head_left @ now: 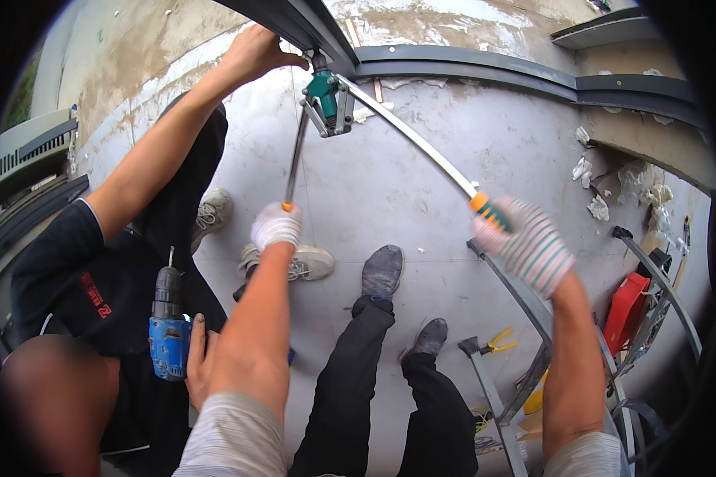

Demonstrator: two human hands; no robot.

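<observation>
A long-handled riveter [323,94] with a green head points up at the dark grey metal frame [469,65], and its nose appears to touch the frame's underside. Its two long metal arms are spread apart. My left hand [277,226], in a white glove, is closed round the left arm's orange-ended grip. Farther out, my right hand [529,246], in a striped glove, wraps the green and orange grip of the right arm. Beside the riveter's head, a co-worker's hand [256,54] rests against the frame. The co-worker's other hand [202,362] is at a blue cordless drill [169,338] with a bit fitted.
The co-worker crouches close on my left. A metal stepladder [525,298] stands at my right, with yellow-handled pliers [497,340] and a red case [624,312] near it. Scraps of white wrapping [598,208] lie along the right wall. My shoes [383,270] are on the grey floor.
</observation>
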